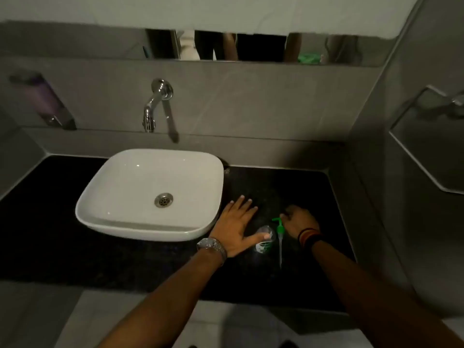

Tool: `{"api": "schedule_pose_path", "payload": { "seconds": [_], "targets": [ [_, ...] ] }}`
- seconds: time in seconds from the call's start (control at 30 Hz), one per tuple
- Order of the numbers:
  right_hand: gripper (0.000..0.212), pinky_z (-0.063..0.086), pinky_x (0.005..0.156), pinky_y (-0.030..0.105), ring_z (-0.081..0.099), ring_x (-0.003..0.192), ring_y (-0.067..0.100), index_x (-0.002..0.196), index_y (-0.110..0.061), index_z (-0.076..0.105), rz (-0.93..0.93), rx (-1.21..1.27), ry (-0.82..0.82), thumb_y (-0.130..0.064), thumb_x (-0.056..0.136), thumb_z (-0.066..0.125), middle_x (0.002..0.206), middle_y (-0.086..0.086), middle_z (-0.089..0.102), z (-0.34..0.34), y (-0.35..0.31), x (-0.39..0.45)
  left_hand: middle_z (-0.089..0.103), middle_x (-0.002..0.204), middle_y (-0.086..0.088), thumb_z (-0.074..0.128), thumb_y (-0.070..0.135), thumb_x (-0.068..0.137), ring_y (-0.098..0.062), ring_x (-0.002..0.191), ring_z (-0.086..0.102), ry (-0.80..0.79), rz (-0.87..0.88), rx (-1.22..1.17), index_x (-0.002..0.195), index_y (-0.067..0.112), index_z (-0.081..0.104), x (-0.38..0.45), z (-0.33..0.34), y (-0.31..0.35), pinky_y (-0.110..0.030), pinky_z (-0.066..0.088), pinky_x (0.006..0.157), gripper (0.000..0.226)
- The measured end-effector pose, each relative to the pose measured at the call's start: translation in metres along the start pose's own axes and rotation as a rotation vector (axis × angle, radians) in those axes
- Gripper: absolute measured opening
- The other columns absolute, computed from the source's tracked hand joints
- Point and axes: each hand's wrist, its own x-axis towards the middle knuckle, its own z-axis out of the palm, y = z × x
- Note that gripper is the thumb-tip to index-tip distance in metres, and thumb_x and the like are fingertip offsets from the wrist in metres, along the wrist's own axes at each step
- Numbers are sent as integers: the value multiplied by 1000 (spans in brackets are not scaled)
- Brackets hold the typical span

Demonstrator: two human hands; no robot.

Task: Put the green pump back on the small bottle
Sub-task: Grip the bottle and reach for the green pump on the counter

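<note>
Right hand (pixel 300 221) curled, fingers closed on the green pump (pixel 279 228) at its head; pump is off the bottle, held just right of it, its clear dip tube (pixel 280 252) pointing back toward the person, low over the black counter (pixel 288 187). Whether the tube tip touches the counter, cannot tell. Dark bands (pixel 308 237) on the right wrist.

Left hand (pixel 237 223) open, fingers spread and flat, palm down near the counter, gripping nothing. Its thumb reaches right and lies against or over the top of the bottle (pixel 265 241); actual contact hard to tell. Metal watch (pixel 212 246) on the left wrist.

Bottle is small, clear, with a green-and-white label, standing on the counter between the two hands, mouth open with no pump on it. Bottle and pump sit just beside each other, not joined.

White basin (pixel 150 194) sits on the counter left of the left hand, metal drain in its middle. Chrome tap (pixel 153 106) comes out of the grey wall above it. Purple dispenser (pixel 45 101) on the wall far left. Mirror strip (pixel 251 46) above, reflection blurred. Light is dim.
</note>
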Motion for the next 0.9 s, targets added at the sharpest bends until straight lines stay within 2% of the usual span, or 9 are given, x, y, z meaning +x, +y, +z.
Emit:
{"api": "schedule_pose_path", "payload": {
  "seconds": [0.1, 0.2, 0.27, 0.4, 0.5, 0.6, 0.73, 0.83, 0.9],
  "targets": [
    [30, 55, 86, 37, 68, 100, 33, 94, -11, 74, 185, 78, -98, -39, 86, 64, 106, 14, 74, 13, 10, 1, 30, 166, -4, 64, 77, 76, -21, 158, 11, -94, -95, -122, 153, 23, 42, -1, 19, 1, -45, 6, 128, 97],
    [38, 55, 88, 37, 68, 103, 32, 103, -13, 75, 293, 157, -127, -41, 79, 74, 109, 12, 74, 25, 9, 5, 35, 164, -3, 77, 68, 71, -25, 157, 14, -122, -197, -275, 148, 32, 48, 2, 33, 1, -49, 12, 127, 90],
    [46, 55, 91, 38, 66, 109, 32, 113, -12, 73, 296, 152, -104, -39, 75, 78, 116, 13, 72, 31, 4, 12, 40, 161, -3, 80, 64, 70, -26, 156, 17, -114, -228, -331, 142, 38, 54, 4, 38, -2, -48, 13, 127, 81],
    [47, 55, 90, 39, 65, 111, 33, 117, -12, 70, 289, 49, -77, -33, 75, 77, 121, 14, 69, 36, -6, 22, 46, 158, -1, 82, 60, 70, -26, 155, 20, -119, -259, -388, 134, 42, 62, 4, 46, -4, -40, 14, 122, 69],
    [47, 55, 90, 38, 65, 110, 33, 115, -10, 70, 281, 54, -82, -32, 75, 78, 119, 14, 70, 38, -4, 25, 46, 157, 3, 82, 58, 71, -23, 155, 20, -134, -256, -397, 132, 42, 64, 4, 45, -4, -35, 12, 121, 65],
    [40, 55, 89, 36, 67, 104, 32, 104, -9, 75, 301, 188, -107, -32, 72, 78, 109, 13, 73, 34, 2, 23, 43, 159, 5, 81, 55, 74, -22, 155, 18, -155, -245, -395, 131, 40, 66, 6, 43, -5, -39, 11, 123, 60],
    [20, 52, 76, 34, 67, 77, 27, 66, -12, 70, 163, 497, 26, -28, 77, 74, 70, 8, 70, 2, 1, 14, 40, 160, 7, 80, 54, 76, -21, 156, 15, -167, -238, -410, 130, 36, 68, 6, 45, -5, -44, 11, 126, 58],
    [5, 52, 70, 23, 66, 70, 8, 78, -21, 74, -18, 663, 207, -26, 80, 74, 70, -8, 68, -34, 0, -4, 42, 158, 8, 80, 55, 76, -20, 155, 16, -156, -246, -405, 130, 34, 68, 7, 47, -6, -47, 12, 126, 60],
    [12, 50, 68, 10, 67, 75, -4, 91, -26, 75, -112, 757, 262, -31, 80, 75, 80, -16, 70, -54, -3, -22, 42, 158, 9, 79, 57, 75, -19, 155, 15, -146, -236, -413, 129, 35, 68, 6, 50, -8, -47, 12, 126, 60]
  ]
}}
